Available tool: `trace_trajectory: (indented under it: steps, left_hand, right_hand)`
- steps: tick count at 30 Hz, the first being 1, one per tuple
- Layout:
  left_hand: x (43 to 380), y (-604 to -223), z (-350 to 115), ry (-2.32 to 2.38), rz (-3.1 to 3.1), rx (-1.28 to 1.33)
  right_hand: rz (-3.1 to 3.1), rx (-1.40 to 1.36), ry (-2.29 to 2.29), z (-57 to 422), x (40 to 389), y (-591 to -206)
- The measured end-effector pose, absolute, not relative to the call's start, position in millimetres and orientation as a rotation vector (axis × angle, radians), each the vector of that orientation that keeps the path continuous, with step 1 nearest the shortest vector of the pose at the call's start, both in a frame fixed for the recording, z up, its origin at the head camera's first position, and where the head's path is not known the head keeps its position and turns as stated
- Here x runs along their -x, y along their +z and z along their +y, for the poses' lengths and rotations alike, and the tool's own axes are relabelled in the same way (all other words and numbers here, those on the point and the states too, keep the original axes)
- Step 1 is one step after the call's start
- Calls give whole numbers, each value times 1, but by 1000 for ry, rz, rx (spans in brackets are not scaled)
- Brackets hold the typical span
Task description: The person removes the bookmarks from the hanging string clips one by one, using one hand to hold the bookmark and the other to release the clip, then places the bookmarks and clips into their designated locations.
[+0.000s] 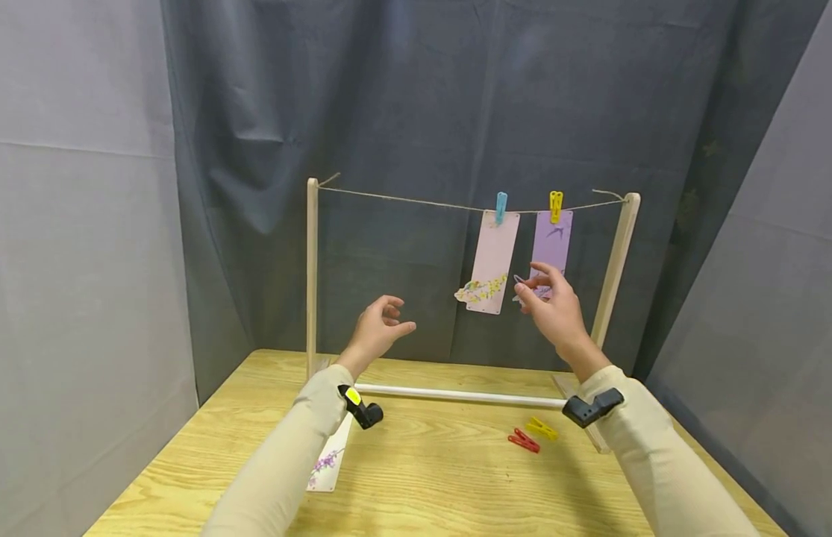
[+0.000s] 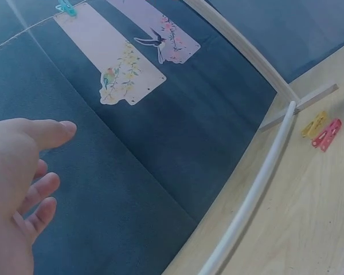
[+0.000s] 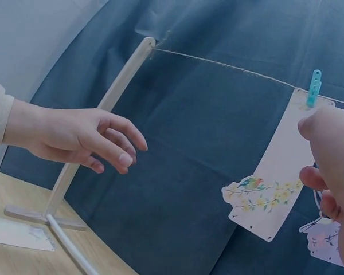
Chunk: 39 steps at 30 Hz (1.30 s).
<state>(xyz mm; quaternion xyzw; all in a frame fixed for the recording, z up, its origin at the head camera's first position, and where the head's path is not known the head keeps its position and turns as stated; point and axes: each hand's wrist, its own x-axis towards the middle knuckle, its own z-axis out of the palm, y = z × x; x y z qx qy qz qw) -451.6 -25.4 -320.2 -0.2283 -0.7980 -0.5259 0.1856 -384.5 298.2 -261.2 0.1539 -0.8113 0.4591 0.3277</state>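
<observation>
My left hand (image 1: 378,328) hovers left of the cards with loosely bent fingers and nothing in it; the left wrist view shows its thumb apart from the fingers. My right hand (image 1: 557,309) is raised in front of the purple card (image 1: 551,242), hiding part of its lower half. Its fingers are loosely bent, and no held thing is visible. That card, with a swallow cut-out, hangs from a string by a yellow clothespin (image 1: 556,206). Left of it, a blue clothespin (image 1: 501,208) holds a pale pink card (image 1: 491,261) with a bird and yellow flowers.
The string (image 1: 402,198) runs between two wooden posts (image 1: 312,276), with a white rod (image 1: 456,395) low between them. On the table (image 1: 429,485) lie a red clothespin (image 1: 524,441), another yellow clothespin (image 1: 542,428) and a white flowered card (image 1: 331,462), partly behind my left arm.
</observation>
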Motion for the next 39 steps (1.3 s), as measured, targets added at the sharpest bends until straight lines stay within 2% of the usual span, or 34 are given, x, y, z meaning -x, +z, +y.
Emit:
trace_trajectory:
  steps: [26,39]
  left_hand:
    - [479,-317,37,-1502,-2381,688]
    - [489,-330,89,-1853,-2155,617]
  right_hand:
    - [-2087,-451,1382,299,402,-234]
    - [-2023,-408,1472,299,412,-233]
